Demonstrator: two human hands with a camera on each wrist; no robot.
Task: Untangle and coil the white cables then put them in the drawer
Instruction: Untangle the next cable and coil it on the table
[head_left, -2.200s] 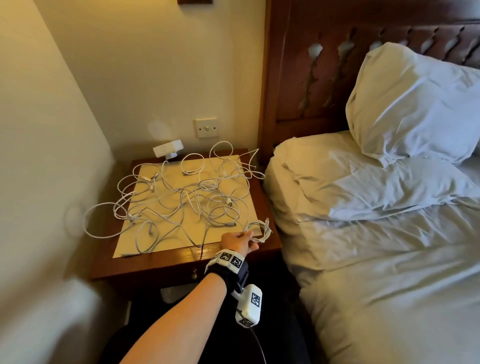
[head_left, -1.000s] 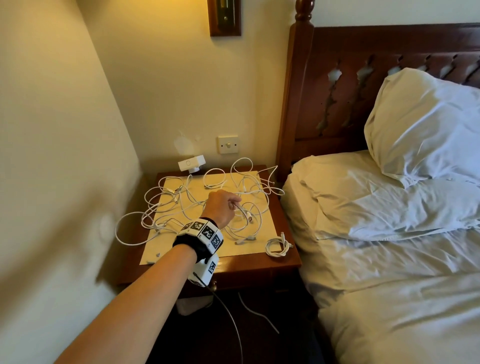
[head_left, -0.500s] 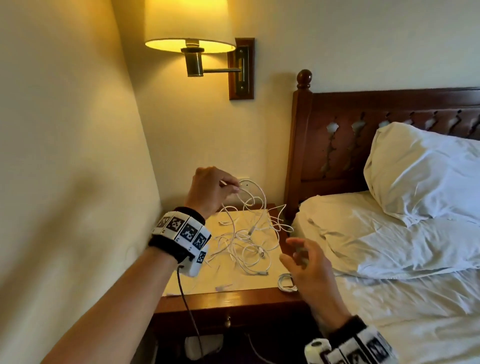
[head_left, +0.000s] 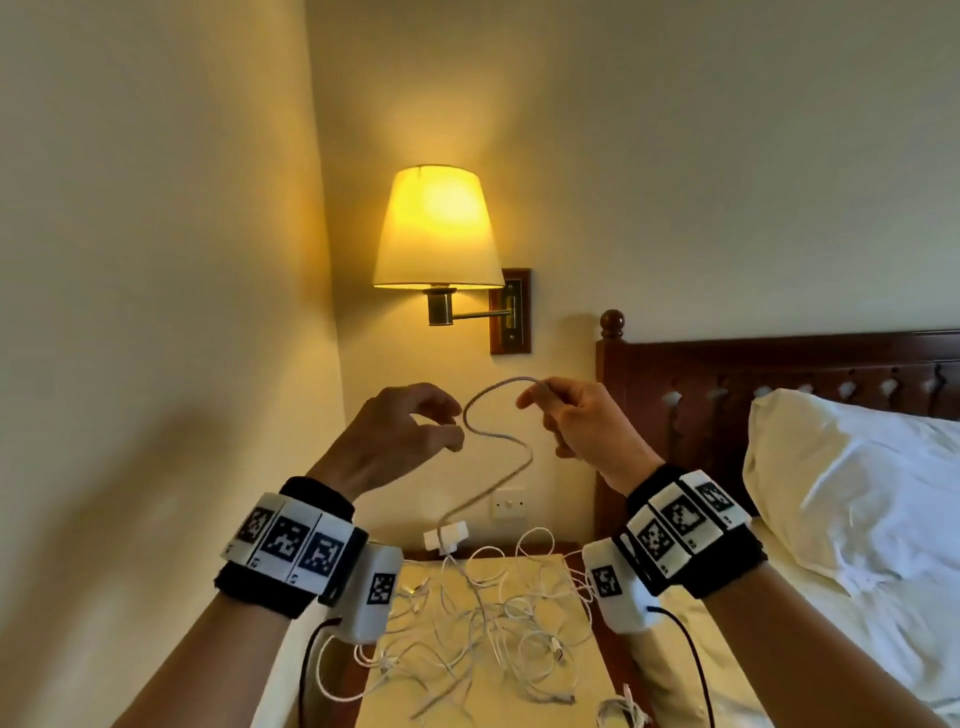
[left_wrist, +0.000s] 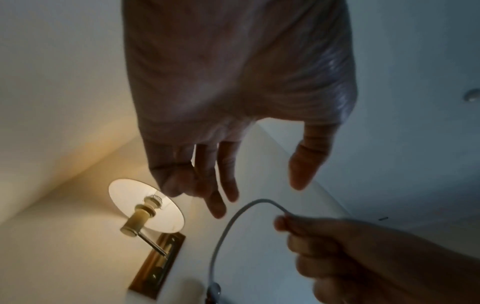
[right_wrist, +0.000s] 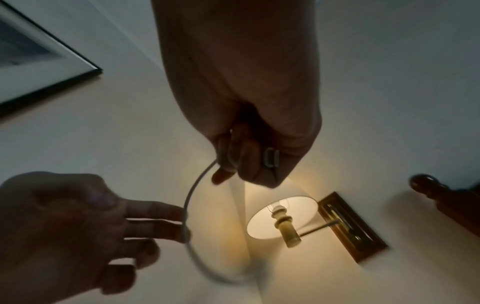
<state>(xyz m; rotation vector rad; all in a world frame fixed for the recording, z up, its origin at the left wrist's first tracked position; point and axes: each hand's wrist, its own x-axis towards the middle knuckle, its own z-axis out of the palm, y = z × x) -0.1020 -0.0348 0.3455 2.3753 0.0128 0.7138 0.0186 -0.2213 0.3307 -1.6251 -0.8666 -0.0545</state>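
One white cable lifted to frame centre, its upper end pinched in the right hand; connector tip visible between the curled fingers in the right wrist view. Cable snakes down to the tangled pile on the nightstand, lower centre. Likely held high so its length hangs free of the knot. Left hand loosely spread, fingertips near or brushing the cable, gripping nothing. Drawer not visible. Lit wall lamp above.

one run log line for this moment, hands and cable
right hand: pinches end of lifted white cable | left hand: open, fingers beside cable loop | cable pile: tangled on nightstand | phase: untangling
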